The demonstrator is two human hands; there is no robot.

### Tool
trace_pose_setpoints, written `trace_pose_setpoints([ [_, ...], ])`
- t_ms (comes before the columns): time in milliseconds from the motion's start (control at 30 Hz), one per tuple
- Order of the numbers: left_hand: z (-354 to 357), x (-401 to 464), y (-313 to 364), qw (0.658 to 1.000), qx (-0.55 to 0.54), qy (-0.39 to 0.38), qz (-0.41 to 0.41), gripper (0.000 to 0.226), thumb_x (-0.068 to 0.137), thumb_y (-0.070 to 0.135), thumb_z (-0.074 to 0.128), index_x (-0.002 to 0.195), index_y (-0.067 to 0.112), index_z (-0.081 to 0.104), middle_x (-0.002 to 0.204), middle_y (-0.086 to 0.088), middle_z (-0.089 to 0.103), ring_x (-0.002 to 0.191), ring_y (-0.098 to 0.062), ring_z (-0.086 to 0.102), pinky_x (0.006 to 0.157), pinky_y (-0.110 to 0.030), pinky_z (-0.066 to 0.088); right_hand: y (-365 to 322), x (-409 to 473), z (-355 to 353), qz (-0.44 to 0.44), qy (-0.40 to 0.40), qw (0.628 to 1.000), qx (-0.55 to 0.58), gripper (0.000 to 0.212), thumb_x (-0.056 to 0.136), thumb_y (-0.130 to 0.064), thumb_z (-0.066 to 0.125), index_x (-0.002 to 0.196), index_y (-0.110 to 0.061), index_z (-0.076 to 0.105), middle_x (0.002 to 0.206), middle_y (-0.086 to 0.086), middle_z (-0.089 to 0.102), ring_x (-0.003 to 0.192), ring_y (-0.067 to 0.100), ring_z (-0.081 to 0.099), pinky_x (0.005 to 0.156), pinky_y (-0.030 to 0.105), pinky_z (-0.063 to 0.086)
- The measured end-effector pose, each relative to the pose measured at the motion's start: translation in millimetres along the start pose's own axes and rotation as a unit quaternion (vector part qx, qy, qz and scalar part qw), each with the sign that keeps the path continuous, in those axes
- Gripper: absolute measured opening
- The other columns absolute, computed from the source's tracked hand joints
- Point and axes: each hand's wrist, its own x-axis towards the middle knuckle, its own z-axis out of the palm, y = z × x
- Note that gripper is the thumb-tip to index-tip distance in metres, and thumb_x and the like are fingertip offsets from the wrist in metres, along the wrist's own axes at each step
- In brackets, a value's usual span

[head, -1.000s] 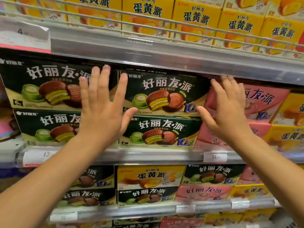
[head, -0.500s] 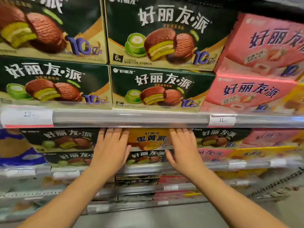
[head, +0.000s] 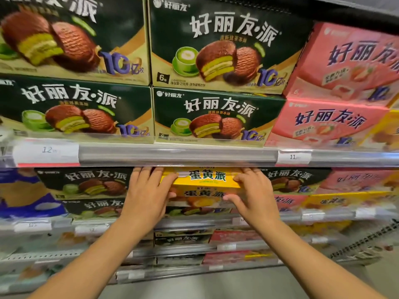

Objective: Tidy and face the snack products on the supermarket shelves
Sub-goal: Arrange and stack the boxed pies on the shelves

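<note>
A yellow snack box (head: 205,181) with green-outlined white lettering sits tilted on the second shelf down, its top face angled toward the camera, gripped at both ends between the left hand (head: 146,197) and the right hand (head: 252,195). It rests on another yellow box (head: 203,198) showing a golden cake. Beside them stand dark green boxes (head: 86,184) with chocolate pies pictured. On the shelf above, four dark green boxes (head: 216,117) stand stacked two high, fronts outward, with pink boxes (head: 328,121) stacked at their right.
</note>
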Motion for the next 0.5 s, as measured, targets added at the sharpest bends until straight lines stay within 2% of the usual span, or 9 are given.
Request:
trace_pose_setpoints([
  [67, -5, -12, 0, 1.0, -0.023, 0.002, 0.021, 0.036, 0.086, 0.039, 0.054, 0.117, 0.02, 0.058, 0.121, -0.014, 0.062, 0.11, -0.042, 0.049, 0.093, -0.054, 0.034, 2, -18, -9, 0.0, -0.007, 0.998, 0.064, 0.051, 0.074, -0.046, 0.078, 0.11, -0.013, 0.062, 0.136, 0.011, 0.055, 0.134, 0.038, 0.042, 0.108, 0.053, 0.036],
  [100, -7, -17, 2, 0.998, -0.056, 0.002, 0.027, 0.039, 0.087, 0.042, 0.052, 0.12, 0.023, 0.055, 0.13, -0.011, 0.059, 0.116, -0.042, 0.046, 0.094, -0.054, 0.032, 4, -30, -16, 0.012, -0.005, 0.994, 0.105, 0.051, 0.073, -0.048, 0.077, 0.11, -0.015, 0.062, 0.142, 0.009, 0.05, 0.137, 0.035, 0.039, 0.11, 0.051, 0.034],
  [167, -11, -24, 10, 0.986, -0.167, -0.009, 0.019, 0.042, 0.086, 0.048, 0.05, 0.124, 0.029, 0.053, 0.139, -0.007, 0.052, 0.125, -0.04, 0.039, 0.096, -0.053, 0.032, 6, -55, -30, 0.06, 0.006, 0.982, 0.182, 0.049, 0.069, -0.053, 0.074, 0.109, -0.027, 0.061, 0.145, -0.002, 0.047, 0.136, 0.018, 0.042, 0.108, 0.041, 0.038],
  [233, -11, -24, 28, 0.952, -0.302, -0.038, -0.014, 0.044, 0.086, 0.047, 0.054, 0.128, 0.035, 0.048, 0.144, -0.001, 0.044, 0.131, -0.031, 0.035, 0.103, -0.047, 0.031, 12, -78, -44, 0.107, 0.031, 0.97, 0.217, 0.047, 0.064, -0.046, 0.081, 0.105, -0.036, 0.06, 0.141, -0.014, 0.048, 0.131, 0.004, 0.044, 0.104, 0.03, 0.042],
  [300, -8, -22, 57, 0.898, -0.424, -0.079, -0.083, 0.059, 0.088, 0.038, 0.064, 0.137, 0.044, 0.03, 0.147, 0.006, 0.032, 0.133, -0.014, 0.032, 0.107, -0.027, 0.027, 20, -99, -57, 0.145, 0.063, 0.963, 0.217, 0.052, 0.059, -0.031, 0.09, 0.101, -0.04, 0.06, 0.134, -0.02, 0.05, 0.124, -0.002, 0.048, 0.1, 0.021, 0.042],
  [333, -6, -20, 72, 0.868, -0.471, -0.096, -0.128, 0.072, 0.087, 0.033, 0.068, 0.14, 0.045, 0.02, 0.146, 0.01, 0.028, 0.131, -0.006, 0.032, 0.104, -0.014, 0.026, 26, -110, -63, 0.165, 0.076, 0.96, 0.214, 0.055, 0.058, -0.026, 0.092, 0.099, -0.044, 0.06, 0.132, -0.022, 0.052, 0.121, -0.004, 0.05, 0.098, 0.017, 0.042],
  [367, -3, -18, 88, 0.837, -0.507, -0.118, -0.17, 0.081, 0.085, 0.029, 0.07, 0.142, 0.042, 0.014, 0.145, 0.011, 0.03, 0.127, -0.002, 0.037, 0.099, -0.008, 0.028, 32, -121, -69, 0.19, 0.085, 0.954, 0.216, 0.057, 0.057, -0.023, 0.092, 0.096, -0.048, 0.059, 0.129, -0.023, 0.053, 0.118, -0.005, 0.052, 0.096, 0.015, 0.042],
  [400, 1, -15, 102, 0.814, -0.529, -0.141, -0.193, 0.084, 0.083, 0.027, 0.072, 0.143, 0.04, 0.016, 0.141, 0.011, 0.038, 0.121, 0.0, 0.045, 0.095, -0.008, 0.032, 38, -133, -75, 0.217, 0.093, 0.945, 0.224, 0.058, 0.055, -0.022, 0.093, 0.095, -0.049, 0.059, 0.128, -0.023, 0.055, 0.116, -0.005, 0.053, 0.096, 0.017, 0.043],
  [500, 14, -8, 141, 0.807, -0.534, -0.19, -0.166, 0.068, 0.079, 0.026, 0.076, 0.131, 0.044, 0.035, 0.116, 0.016, 0.061, 0.098, 0.011, 0.057, 0.077, -0.008, 0.04, 61, -169, -91, 0.287, 0.105, 0.921, 0.243, 0.059, 0.054, -0.017, 0.093, 0.093, -0.049, 0.061, 0.126, -0.02, 0.057, 0.117, 0.003, 0.056, 0.099, 0.032, 0.046],
])
